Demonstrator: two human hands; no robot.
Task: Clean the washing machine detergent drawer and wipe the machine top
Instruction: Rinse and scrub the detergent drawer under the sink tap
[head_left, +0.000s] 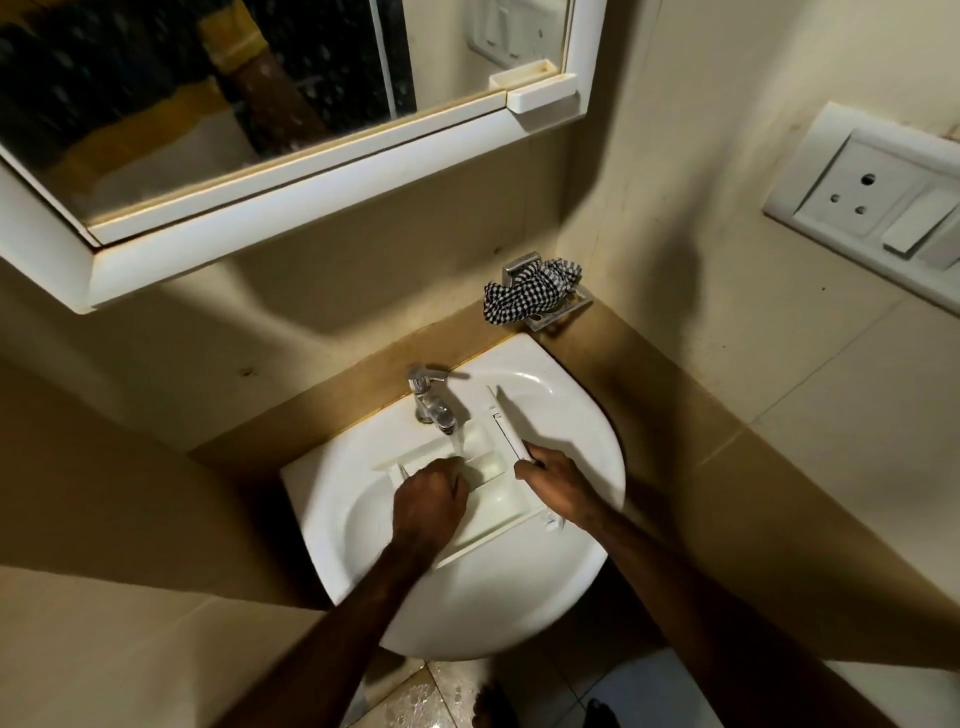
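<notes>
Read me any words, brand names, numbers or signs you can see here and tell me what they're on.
None can be read.
detergent drawer: no print shows.
tap: no brand mark can be made out.
socket plate: plain, only the pin holes and switches.
checked cloth: pattern only, no text.

Sink (561, 395) is looking like glossy white ceramic, tap (430, 400) is shining chrome metal, drawer (493, 506) is looking smooth white plastic, and that checkered rag (530, 291) is soft cloth.
</notes>
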